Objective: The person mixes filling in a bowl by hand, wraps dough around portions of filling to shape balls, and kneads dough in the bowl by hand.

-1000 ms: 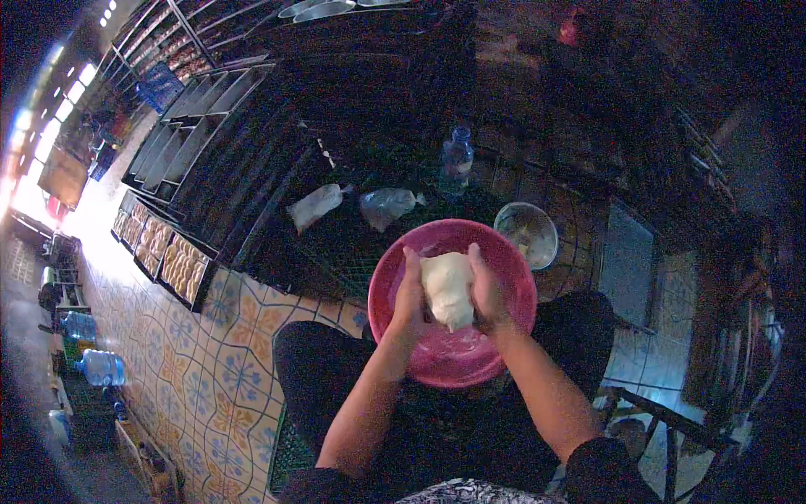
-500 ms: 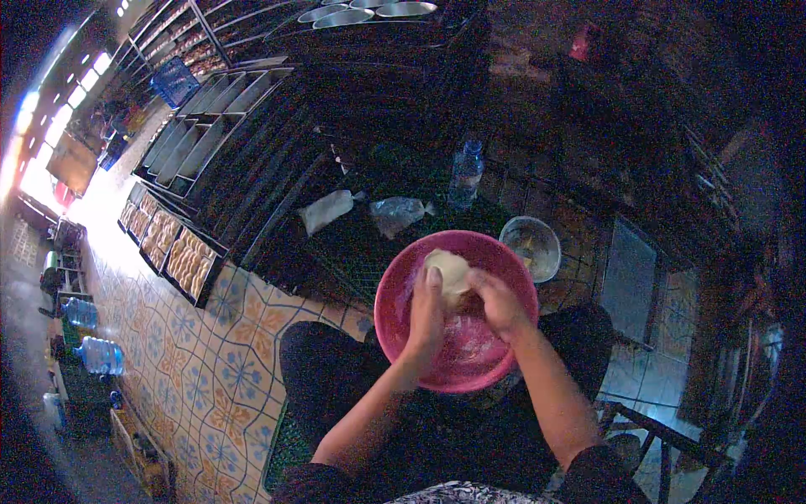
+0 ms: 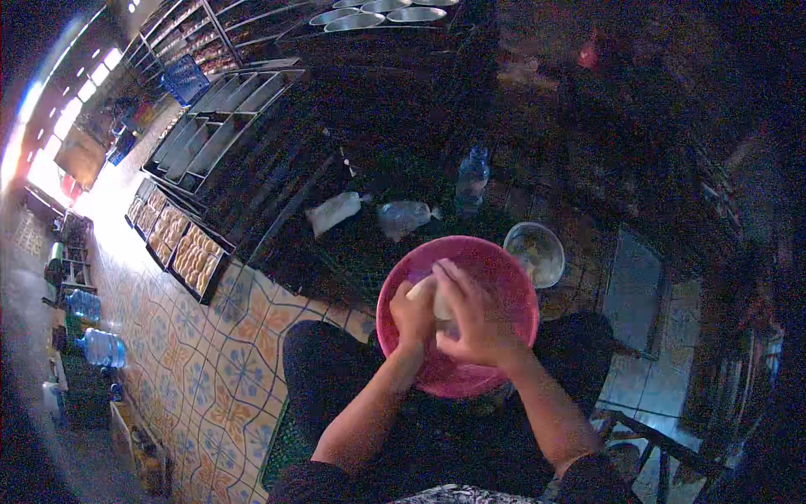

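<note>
A pale lump of dough (image 3: 442,307) is between my two hands, inside a pink plastic bowl (image 3: 457,249) resting at my lap. My left hand (image 3: 411,316) curls around the dough's left side. Across its top and right side lies my right hand (image 3: 475,326), fingers close together and slightly blurred by motion. Much of the dough is covered by the fingers. Just beyond the bowl's right rim stands a small whitish tub (image 3: 537,254) with some pale content.
Two tied plastic bags, one white (image 3: 336,212) and one clear (image 3: 405,217), lie ahead near a clear bottle (image 3: 473,181). Trays of shaped dough (image 3: 195,260) sit on the tiled floor at left, below stacked metal pans (image 3: 210,151). A flat metal tray (image 3: 633,290) is at right.
My right hand has moved left and over the dough, covering more of it. My left hand has shifted slightly left and now curls around it.
</note>
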{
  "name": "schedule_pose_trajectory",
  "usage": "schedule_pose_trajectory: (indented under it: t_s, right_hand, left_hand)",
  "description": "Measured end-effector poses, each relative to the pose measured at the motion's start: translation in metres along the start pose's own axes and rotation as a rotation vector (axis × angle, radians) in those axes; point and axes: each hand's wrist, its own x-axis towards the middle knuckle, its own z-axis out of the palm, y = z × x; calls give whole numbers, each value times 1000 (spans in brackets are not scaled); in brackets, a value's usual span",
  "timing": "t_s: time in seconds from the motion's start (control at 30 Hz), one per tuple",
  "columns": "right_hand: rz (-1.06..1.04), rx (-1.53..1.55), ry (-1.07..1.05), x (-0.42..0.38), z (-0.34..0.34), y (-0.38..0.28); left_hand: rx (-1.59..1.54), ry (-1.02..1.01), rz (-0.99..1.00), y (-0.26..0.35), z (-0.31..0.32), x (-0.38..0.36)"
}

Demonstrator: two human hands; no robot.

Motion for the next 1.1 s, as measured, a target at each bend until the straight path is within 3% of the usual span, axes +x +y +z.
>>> schedule_pose_trajectory:
  t_s: [0.03, 0.17, 0.23, 0.37, 0.5, 0.57, 0.6, 0.67, 0.8, 0.83, 0.87, 0.97, 1.03, 1.07, 1.1]
  right_hand:
    - [-119, -4, -71, -2, 4, 1]
    - [14, -52, -143, -4, 25, 16]
    - [102, 58, -163, -4, 33, 18]
    - [211, 212, -152, -12, 56, 37]
    - [240, 132, -216, -1, 40, 29]
    - [405, 337, -316, -5, 34, 34]
    - [404, 335, -312, -2, 25, 34]
    - [441, 555, -515, 7, 1, 33]
    - [452, 722, -398, -8, 5, 48]
    - [538, 841, -391, -6, 2, 47]
    - [624, 961, -383, -4, 0, 47]
    - [579, 942, -236, -11, 18, 66]
    - [685, 972, -198, -7, 21, 68]
    - [800, 1004, -158, -8, 23, 69]
    - [808, 1003, -156, -7, 24, 71]
  left_hand:
    - [1, 1, 0, -2, 3, 1]
    - [-180, -98, 73, 8, 6, -5]
    - [-279, -250, -142, 13, 1, 3]
    - [-351, -301, -200, 9, -9, 15]
    - [-442, -364, -299, -2, -11, 24]
    - [-533, -385, -445, 13, -10, 18]
    - [-533, -388, -442, 24, -9, 11]
    - [-730, -465, -610, 41, -7, -1]
    - [-830, -659, -702, 33, -1, 2]
    - [-832, -666, -696, 31, 3, 2]
    - [-749, -564, -633, 28, 8, 2]
    - [-568, -387, -476, 34, 12, -4]
    - [-461, -521, -380, 35, 11, -6]
    - [-605, -649, -519, 28, 10, 1]
    - [-605, -651, -525, 24, 5, 2]
